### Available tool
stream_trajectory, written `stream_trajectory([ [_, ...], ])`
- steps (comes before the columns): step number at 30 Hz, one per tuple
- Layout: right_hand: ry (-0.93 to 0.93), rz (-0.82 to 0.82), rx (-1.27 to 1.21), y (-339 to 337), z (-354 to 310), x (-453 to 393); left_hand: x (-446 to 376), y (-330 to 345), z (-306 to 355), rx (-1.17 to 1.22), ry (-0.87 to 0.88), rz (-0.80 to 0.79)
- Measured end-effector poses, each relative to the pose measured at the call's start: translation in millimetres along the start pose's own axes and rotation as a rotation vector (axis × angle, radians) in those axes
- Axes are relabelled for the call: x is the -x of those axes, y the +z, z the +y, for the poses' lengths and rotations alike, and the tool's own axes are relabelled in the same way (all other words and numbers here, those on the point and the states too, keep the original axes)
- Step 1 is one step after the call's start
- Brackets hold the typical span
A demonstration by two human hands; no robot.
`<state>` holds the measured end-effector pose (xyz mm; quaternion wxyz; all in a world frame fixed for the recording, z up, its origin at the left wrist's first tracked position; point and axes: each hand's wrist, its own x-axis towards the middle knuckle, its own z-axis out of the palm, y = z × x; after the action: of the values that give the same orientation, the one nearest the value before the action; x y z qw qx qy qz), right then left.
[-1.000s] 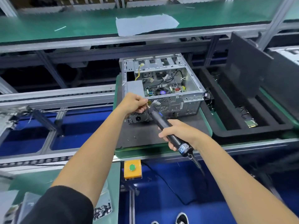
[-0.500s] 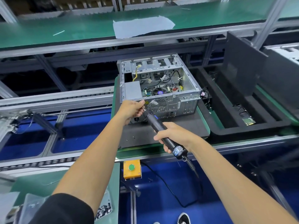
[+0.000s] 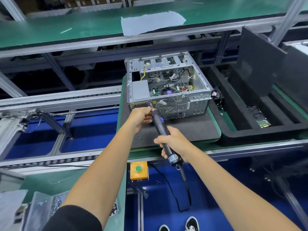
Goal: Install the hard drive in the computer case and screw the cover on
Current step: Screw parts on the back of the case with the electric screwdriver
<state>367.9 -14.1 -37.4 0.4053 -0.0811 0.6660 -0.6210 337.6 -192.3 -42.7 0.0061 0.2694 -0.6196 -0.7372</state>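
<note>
An open silver computer case lies on a black foam pad, its rear panel facing me and its inside showing a board and cables. My right hand grips a black electric screwdriver by its handle. The bit tip touches the rear panel near the upper left of the fan grille. My left hand pinches the screwdriver's front end, fingers curled round it just below the tip. A black side cover leans upright at the right. No hard drive can be made out inside the case.
A black foam tray at the right holds a small green board. An orange box with a green button hangs on the bench edge. Bags of screws lie at lower left. Conveyor rails run at the left, a green shelf above.
The screwdriver has swung up from the lower rear panel, and its tip now meets the panel's upper edge left of the fan grille. Both hands moved with it, still gripping.
</note>
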Motion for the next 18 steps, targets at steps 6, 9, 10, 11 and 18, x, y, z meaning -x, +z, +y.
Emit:
stream_trajectory([
  [6, -0.005, -0.009, 0.007, 5, 2, -9, -3, -6, 1, 0.022, 0.021, 0.036],
  [9, -0.007, 0.002, -0.004, 8, 2, -14, -3, 3, 2, 0.013, 0.043, 0.040],
  [10, -0.007, 0.006, -0.007, 8, 2, -16, -4, 5, 2, 0.011, 0.047, 0.047],
  [11, -0.006, 0.010, -0.005, 8, 2, -17, -5, 8, 2, 0.009, 0.049, 0.057],
  [18, 0.004, 0.002, 0.012, 2, -1, -21, -11, 10, -1, 0.027, 0.052, 0.067],
])
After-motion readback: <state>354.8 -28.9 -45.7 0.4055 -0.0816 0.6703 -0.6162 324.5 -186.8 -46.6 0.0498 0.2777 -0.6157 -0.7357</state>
